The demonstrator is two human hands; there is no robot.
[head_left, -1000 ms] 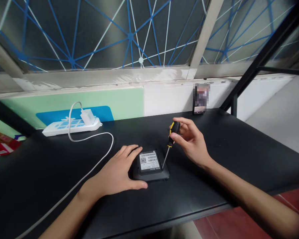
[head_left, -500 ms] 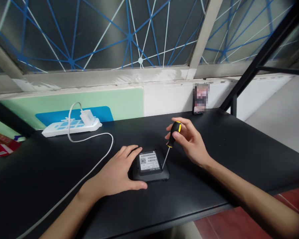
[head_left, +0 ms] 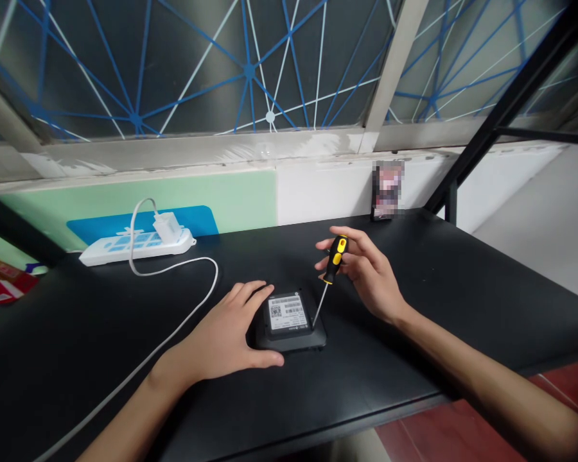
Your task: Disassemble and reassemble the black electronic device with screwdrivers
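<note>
On the black tabletop (head_left: 366, 398), toward the rear left, lies a white multi-socket power strip (head_left: 137, 246) with a white block-shaped charger (head_left: 167, 226) plugged into its right part. A thin white cable (head_left: 178, 321) loops from the charger and runs along the left side of the tabletop, apart from the left hand (head_left: 224, 337). A red and brown glossy packet (head_left: 4, 282) is at the far left edge; a dark upright rectangular object with a pixelated face (head_left: 386, 191) leans near the white wall at the rear. Nothing stands between the hands. The left hand is palm down, partly open, thumb and fingers spread around the left side of the square black plastic device with a white printed label (head_left: 289, 314), which lies label up near the front. The right hand (head_left: 373, 276) grips the black-and-yellow screwdriver (head_left: 336, 260) by its handle, shaft slanting down to the device's right edge area.
</note>
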